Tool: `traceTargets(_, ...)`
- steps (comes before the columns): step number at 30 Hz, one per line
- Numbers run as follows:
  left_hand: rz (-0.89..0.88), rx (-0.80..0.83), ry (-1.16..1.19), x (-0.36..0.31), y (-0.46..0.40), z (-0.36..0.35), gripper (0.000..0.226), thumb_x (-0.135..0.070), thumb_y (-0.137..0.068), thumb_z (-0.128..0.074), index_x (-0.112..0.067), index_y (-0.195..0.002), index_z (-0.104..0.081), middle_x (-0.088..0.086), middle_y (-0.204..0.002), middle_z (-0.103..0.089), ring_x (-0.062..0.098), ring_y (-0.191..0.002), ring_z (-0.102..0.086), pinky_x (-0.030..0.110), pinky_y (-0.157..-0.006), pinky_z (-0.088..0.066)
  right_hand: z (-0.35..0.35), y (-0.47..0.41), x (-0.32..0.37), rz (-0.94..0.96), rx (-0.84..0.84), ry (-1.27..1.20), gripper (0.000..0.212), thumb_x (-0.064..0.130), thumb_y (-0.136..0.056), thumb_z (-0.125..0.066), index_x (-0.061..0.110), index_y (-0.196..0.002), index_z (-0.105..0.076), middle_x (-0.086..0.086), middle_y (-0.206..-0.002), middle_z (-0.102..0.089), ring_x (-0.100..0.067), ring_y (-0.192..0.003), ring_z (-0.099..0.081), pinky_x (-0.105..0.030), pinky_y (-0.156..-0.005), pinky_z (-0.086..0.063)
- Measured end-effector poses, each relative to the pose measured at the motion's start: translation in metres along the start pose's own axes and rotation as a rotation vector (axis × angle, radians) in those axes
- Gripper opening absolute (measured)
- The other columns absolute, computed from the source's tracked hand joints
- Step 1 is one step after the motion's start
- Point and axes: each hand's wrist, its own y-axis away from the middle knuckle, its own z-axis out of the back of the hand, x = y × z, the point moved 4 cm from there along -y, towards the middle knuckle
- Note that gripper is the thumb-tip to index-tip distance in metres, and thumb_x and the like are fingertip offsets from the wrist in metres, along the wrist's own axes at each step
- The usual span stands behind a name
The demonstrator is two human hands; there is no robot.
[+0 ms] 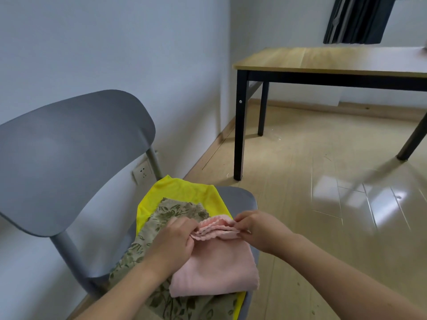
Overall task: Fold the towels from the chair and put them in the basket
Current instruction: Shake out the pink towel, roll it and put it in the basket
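A folded pink towel (215, 266) lies on a grey chair (76, 158), atop a leaf-patterned towel (175, 213) and a yellow towel (182, 190). The left hand (173, 241) and right hand (258, 229) each pinch its bunched far edge with curled fingers. A wooden table (323, 58) stands well apart on the pale floor (323, 181)
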Motion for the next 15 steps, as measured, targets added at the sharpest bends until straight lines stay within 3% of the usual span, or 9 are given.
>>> traceTargets(4,-0.087,0.036,-0.037,-0.004,-0.006,0.0,0.038,-0.03,-0.077,-0.039,-0.027,-0.092,-0.073,-0.01,-0.085,-0.061,0.015,-0.08,-0.054,0.013,-0.078,-0.036,-0.009,0.009,0.006,0.061,0.006,0.166,0.028,0.035,-0.095,-0.046,0.032,-0.11,-0.07,0.007,-0.128,-0.056,-0.024,-0.108,-0.054,-0.032,-0.083,-0.042)
traceTargets(10,-0.275,-0.019,-0.049,-0.032,-0.01,0.038,0.03,-0.023,-0.078,-0.048,-0.025,-0.093,-0.074,-0.009,-0.084,-0.063,0.011,-0.08,-0.048,0.023,-0.076,-0.038,0.004,0.01,0.019,0.023,-0.127,0.181,0.028,0.023,-0.094,-0.045,0.019,-0.104,-0.07,-0.001,-0.108,-0.061,-0.026,-0.099,-0.055,-0.03,-0.072,-0.032)
traceTargets(13,-0.365,-0.104,-0.088,-0.051,-0.003,0.074,0.031,-0.019,-0.079,-0.048,-0.024,-0.098,-0.072,-0.007,-0.089,-0.062,0.018,-0.081,-0.054,0.03,-0.073,-0.042,0.027,0.017,0.031,0.097,-0.24,0.077,0.025,0.022,-0.091,-0.048,0.015,-0.091,-0.072,-0.003,-0.094,-0.062,-0.026,-0.088,-0.058,-0.032,-0.072,-0.044)
traceTargets(15,-0.363,-0.18,-0.086,-0.058,0.002,0.099,0.033,-0.016,-0.079,-0.045,-0.023,-0.099,-0.07,-0.004,-0.09,-0.057,0.02,-0.08,-0.054,0.031,-0.071,-0.043,0.046,0.028,0.044,0.115,-0.296,0.015,0.028,0.027,-0.094,-0.046,0.015,-0.094,-0.07,-0.002,-0.098,-0.06,-0.021,-0.088,-0.057,-0.031,-0.073,-0.048)
